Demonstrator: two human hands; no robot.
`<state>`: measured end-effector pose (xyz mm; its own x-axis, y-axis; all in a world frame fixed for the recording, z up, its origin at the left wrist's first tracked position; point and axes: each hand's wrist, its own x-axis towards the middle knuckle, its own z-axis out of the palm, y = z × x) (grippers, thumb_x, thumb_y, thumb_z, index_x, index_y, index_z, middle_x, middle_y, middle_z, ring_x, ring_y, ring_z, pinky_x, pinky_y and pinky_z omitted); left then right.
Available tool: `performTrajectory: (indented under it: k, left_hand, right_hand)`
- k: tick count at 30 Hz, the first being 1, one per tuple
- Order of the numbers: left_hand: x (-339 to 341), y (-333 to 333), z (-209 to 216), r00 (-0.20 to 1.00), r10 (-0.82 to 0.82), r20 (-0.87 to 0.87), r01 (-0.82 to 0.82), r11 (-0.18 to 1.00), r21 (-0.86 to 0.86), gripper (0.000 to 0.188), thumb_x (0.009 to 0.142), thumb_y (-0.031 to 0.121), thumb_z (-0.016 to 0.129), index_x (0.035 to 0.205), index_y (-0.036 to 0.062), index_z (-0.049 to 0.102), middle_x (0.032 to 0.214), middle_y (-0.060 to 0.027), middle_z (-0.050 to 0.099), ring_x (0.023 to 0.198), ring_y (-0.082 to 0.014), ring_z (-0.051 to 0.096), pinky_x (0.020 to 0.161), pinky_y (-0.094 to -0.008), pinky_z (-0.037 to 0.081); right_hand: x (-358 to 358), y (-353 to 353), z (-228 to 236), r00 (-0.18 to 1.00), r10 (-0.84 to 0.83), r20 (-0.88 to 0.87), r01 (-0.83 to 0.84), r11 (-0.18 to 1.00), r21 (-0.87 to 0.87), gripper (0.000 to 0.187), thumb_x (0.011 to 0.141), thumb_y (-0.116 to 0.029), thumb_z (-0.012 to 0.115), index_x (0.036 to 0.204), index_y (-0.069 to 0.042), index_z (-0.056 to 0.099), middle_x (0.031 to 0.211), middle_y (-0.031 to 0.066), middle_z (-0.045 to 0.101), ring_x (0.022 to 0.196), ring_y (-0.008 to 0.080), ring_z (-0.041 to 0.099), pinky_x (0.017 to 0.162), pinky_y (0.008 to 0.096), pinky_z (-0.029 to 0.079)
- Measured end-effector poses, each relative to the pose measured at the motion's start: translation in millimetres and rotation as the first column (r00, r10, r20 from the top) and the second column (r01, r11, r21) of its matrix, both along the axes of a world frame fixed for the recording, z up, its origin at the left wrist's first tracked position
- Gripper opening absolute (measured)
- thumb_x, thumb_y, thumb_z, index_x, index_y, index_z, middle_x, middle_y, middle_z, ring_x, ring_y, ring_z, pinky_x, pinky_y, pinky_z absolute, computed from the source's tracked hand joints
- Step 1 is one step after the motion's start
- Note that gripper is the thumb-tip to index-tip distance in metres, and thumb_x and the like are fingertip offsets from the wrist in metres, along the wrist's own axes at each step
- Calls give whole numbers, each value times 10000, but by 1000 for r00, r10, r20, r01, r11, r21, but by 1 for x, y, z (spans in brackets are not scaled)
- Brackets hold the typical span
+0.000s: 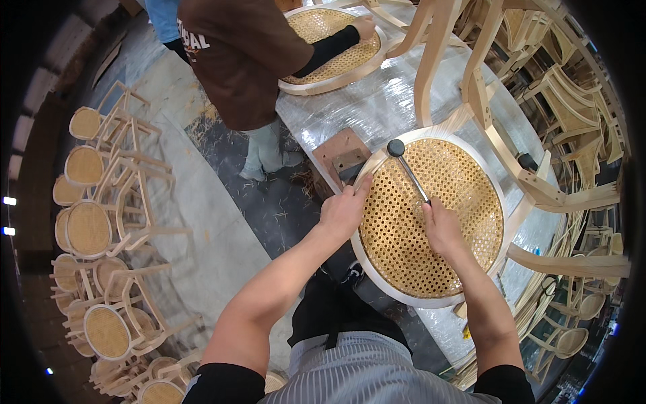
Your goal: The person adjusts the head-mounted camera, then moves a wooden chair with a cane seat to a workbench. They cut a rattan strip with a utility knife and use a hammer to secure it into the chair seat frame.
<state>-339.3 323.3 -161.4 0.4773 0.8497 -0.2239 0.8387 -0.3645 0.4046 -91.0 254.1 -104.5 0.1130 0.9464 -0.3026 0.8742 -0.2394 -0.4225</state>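
Observation:
A round chair seat (pixel 431 202) with woven cane inside a pale wooden rim lies in front of me, joined to a wooden chair frame (pixel 498 128). My right hand (pixel 444 229) is closed around the handle of a mallet (pixel 412 176), which has a black round head and a metal shaft. The mallet's head is over the far left part of the rim. At the seat's left edge, my left hand (pixel 342 212) presses its fingers together against the rim. Whatever those fingers pinch, perhaps a thin pale strip, is too small to tell.
A brown block (pixel 340 153) sits at the edge of the plastic-covered table (pixel 323 114). Across it, a person in brown (pixel 235 60) reaches over another cane seat (pixel 330 37). Cane chairs (pixel 89 229) stand at left; chair frames (pixel 568 101) and long strips (pixel 538 296) lie at right.

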Motion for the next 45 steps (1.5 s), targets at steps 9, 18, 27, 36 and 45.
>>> performTrajectory:
  k: [9, 18, 27, 36, 45]
  left_hand:
    - [8, -1, 2, 1000, -7, -2, 7, 1000, -18, 800, 940, 85, 556, 1666, 204, 240, 1139, -233, 651, 856, -417, 727, 739, -515, 605]
    - [1, -2, 6, 1000, 8, 11, -8, 1000, 11, 778, 940, 91, 560, 1651, 208, 266, 1091, -221, 658, 842, -413, 730, 724, -503, 610]
    - [-7, -18, 2, 997, 51, 62, -48, 998, -49, 809, 935, 64, 549, 1666, 178, 222, 1084, -238, 660, 877, -424, 721, 738, -520, 594]
    - [3, -30, -6, 995, 97, 29, -95, 993, -70, 859, 898, 31, 568, 1672, 145, 214, 1177, -226, 657, 879, -404, 731, 757, -492, 607]
    - [12, -30, -2, 982, 183, 49, -182, 983, -28, 884, 870, 47, 619, 1664, 189, 256, 1212, -204, 659, 858, -386, 739, 722, -468, 609]
  right_hand:
    - [12, -14, 3, 991, 133, 8, -132, 968, 212, 277, 1111, -238, 429, 1038, 6, 537, 685, 219, 598, 618, 421, 616, 594, 504, 458]
    - [8, -11, 26, 978, 179, -107, -152, 964, 218, 301, 1108, -270, 436, 1013, 5, 513, 686, 250, 612, 685, 464, 656, 664, 537, 513]
    - [14, 13, 14, 969, 201, 141, -182, 974, -137, 357, 1129, -302, 368, 1057, 24, 495, 764, 285, 658, 749, 491, 658, 747, 587, 521]
    - [9, 5, 43, 985, 148, -89, -142, 987, 72, 305, 1111, -282, 429, 1002, -25, 552, 720, 211, 634, 676, 430, 643, 652, 529, 490]
    - [46, 47, 32, 924, 353, 146, -369, 923, 110, 290, 1085, -292, 487, 976, -33, 559, 713, 251, 624, 654, 474, 618, 616, 551, 467]
